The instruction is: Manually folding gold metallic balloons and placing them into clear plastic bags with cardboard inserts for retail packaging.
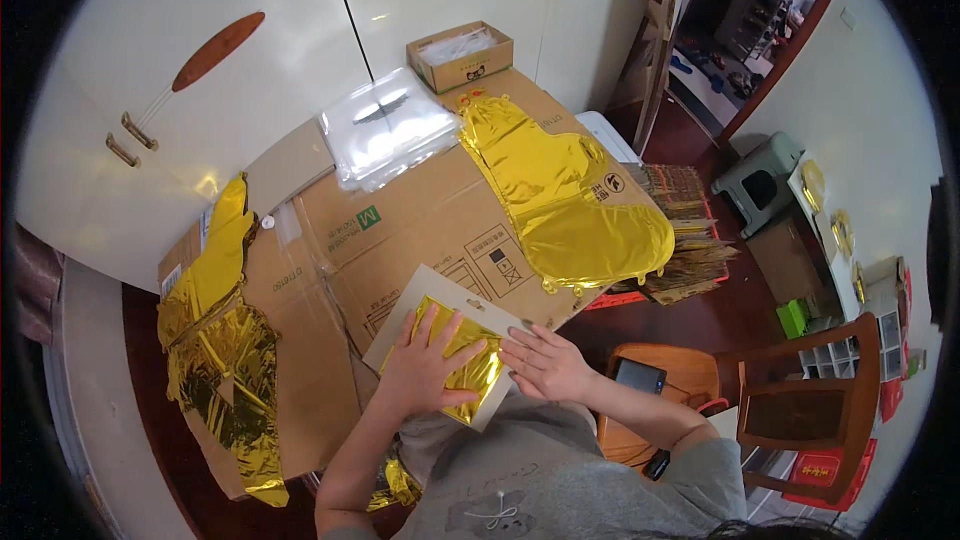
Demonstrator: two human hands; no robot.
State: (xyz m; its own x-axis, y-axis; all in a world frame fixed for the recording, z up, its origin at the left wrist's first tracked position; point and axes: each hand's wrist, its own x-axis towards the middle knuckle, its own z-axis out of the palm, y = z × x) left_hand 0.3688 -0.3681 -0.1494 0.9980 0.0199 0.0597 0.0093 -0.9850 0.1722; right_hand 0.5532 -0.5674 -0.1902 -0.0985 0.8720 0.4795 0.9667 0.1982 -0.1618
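A gold foil balloon, folded flat (487,368), lies on a pale card with a hang hole (430,285) at the table's near edge, close to my body. Across its left part my left hand (425,365) rests flat with fingers spread. My right hand (545,362) lies over the right side of the card, fingers stretched out and touching the foil's edge. Flat gold foil balloons (570,195) lie at the right of the table. More crumpled gold foil (225,370) hangs over the table's left end.
Cardboard (400,225) covers the table. A stack of clear plastic bags (385,130) and a small open carton (460,58) stand at the back, against white cabinets (250,0). To the right are a wooden chair (860,390), a stool (670,360) and stacked brown bundles (685,240).
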